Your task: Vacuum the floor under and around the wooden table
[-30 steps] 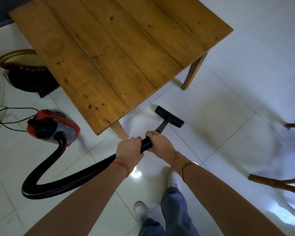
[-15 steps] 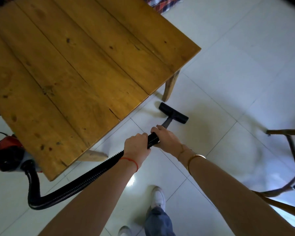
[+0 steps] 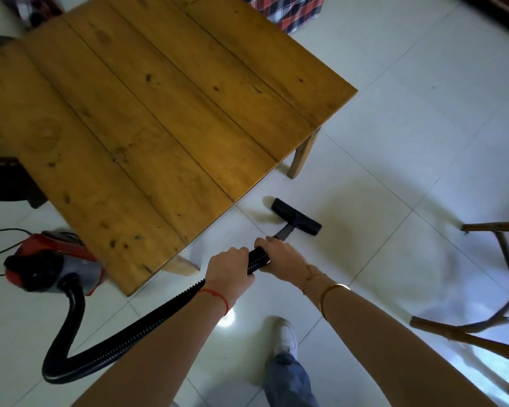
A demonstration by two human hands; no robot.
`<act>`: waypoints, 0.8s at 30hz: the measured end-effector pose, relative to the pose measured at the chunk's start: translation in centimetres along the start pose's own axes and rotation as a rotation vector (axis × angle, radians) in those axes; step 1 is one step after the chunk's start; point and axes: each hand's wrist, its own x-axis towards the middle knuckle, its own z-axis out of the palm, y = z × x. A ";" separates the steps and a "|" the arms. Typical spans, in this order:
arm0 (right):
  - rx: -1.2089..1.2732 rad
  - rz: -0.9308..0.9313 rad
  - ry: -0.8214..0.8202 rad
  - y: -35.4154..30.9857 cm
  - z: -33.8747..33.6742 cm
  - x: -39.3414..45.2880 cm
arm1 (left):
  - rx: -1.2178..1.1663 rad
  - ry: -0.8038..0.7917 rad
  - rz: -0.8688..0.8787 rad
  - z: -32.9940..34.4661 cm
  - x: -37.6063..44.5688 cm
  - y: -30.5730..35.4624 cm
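One square wooden table (image 3: 165, 118) of yellow-brown planks fills the far left of the scene, standing on one glossy white tiled floor (image 3: 409, 118). Two of its legs show, one at the right corner and one at the near corner; the others are hidden under the top. At the right edge stands one dark wooden chair (image 3: 500, 292), cut off by the frame so that only rails and legs appear. One red and grey canister vacuum cleaner (image 3: 53, 264) sits on the floor at the near left, partly tucked under the table edge. From it one black ribbed hose (image 3: 106, 346) loops near and then runs right up to the hands. One red, white and blue checked cloth (image 3: 288, 10) hangs at the far edge, cut off at the top. One flat black floor nozzle (image 3: 296, 216) rests on the tiles just right of the table's near edge, between the two visible legs. The left hand (image 3: 228, 267) wraps closed around the hose, and the right hand (image 3: 282, 254) grips the black wand just ahead of it. One white shoe (image 3: 285, 336) shows below. A dark object at the far left is too cut off to identify.
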 end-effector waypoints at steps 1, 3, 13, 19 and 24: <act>0.002 -0.003 -0.003 -1.2 0.9 -0.4 | -0.003 -0.007 0.000 0.2 -1.1 -0.9; 0.021 -0.006 0.003 -3.7 2.8 -1.3 | 0.005 -0.020 0.006 0.7 -3.5 -2.9; 0.060 0.001 -0.002 -17.0 13.3 -5.5 | 0.060 -0.081 0.013 4.8 -15.9 -13.9; 0.074 -0.002 -0.028 -24.2 17.9 -6.9 | 0.091 -0.104 -0.007 6.3 -21.9 -19.5; 0.070 -0.045 -0.048 -29.7 20.4 -7.3 | 0.087 -0.116 -0.057 6.8 -25.8 -24.1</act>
